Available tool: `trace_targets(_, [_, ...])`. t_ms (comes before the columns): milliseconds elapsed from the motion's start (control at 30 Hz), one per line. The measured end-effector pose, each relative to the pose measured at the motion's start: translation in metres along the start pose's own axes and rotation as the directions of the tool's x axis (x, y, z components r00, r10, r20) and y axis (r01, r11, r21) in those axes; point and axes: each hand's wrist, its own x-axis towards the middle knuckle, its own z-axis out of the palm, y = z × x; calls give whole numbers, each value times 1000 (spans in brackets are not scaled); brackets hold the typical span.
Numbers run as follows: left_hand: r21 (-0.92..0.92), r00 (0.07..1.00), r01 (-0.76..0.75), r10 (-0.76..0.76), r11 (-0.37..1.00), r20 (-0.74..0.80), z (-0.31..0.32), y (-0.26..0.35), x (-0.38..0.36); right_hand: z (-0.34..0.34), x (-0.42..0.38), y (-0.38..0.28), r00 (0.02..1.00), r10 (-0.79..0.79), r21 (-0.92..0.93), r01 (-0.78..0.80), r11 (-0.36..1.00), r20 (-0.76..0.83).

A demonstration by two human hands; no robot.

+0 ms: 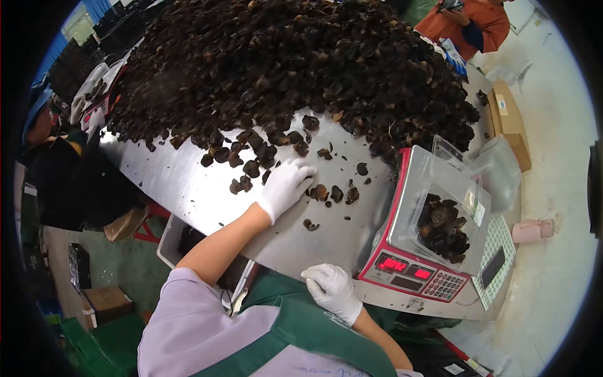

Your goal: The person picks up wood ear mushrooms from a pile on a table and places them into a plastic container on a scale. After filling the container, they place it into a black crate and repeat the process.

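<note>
My left hand (286,190), in a white glove, rests on the metal table among loose pieces of dark wood ear mushroom (319,192). Its fingers are bent and close together; whatever may be under them is hidden. At the table's near edge is my right hand (333,293), also gloved in white, with its fingers loosely curled and nothing visible in them. To its right stands a red and silver digital scale (402,267), lit with red digits. On the scale sits a clear plastic box (474,220) containing dark mushroom pieces (443,227).
A large mushroom heap (295,63) covers the far part of the metal table (264,242). A cardboard box (507,122), clear plastic containers (498,173) and a pink cup (532,230) are at the right. A person in orange (468,28) stands at the back right, another at far left.
</note>
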Motion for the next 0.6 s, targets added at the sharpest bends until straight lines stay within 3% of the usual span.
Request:
trace_targets(33, [30,994,24,-28,999,107,-6,7,-5,2,-1,3,1000,-2,-5,2,1000,10])
trace_targets(67, [81,995,27,-35,996,91,-4,14,-17,3,-3,4,1000,-4,-8,4,1000,25])
trace_targets(133, [-229,993,73,-50,971,106,-10,31,-33,4,-3,7,1000,-4,15,4,1000,-11])
trace_targets(167, [-337,997,71,-75,939,-1,-11,36,-35,5,-3,8,999,1,15,-1,1000,-35])
trace_targets(200, [-342,997,77,-78,936,10,-13,36,-31,6,-4,7,998,10,16,-9,1000,-58])
trace_targets(267, [-231,974,-4,-48,973,-220,-15,28,-6,9,-2,7,998,10,-11,-11,1000,-55])
trace_targets(333, [-130,982,-24,-1,991,-190,-13,14,25,11,-1,7,999,1,-44,-3,999,-52])
trace_targets(400, [102,985,-70,85,992,-150,3,2,52,12,0,9,998,-21,-51,19,999,-56])
trace_targets(433, [97,984,-71,85,993,-156,11,-7,59,12,0,9,998,-23,-58,20,998,-54])
trace_targets(500, [223,999,-52,49,974,19,28,-17,69,13,-1,9,997,-18,-59,13,998,-72])
trace_targets(600, [99,999,-40,39,994,7,19,-4,51,10,-2,9,998,-4,-34,2,999,-69])
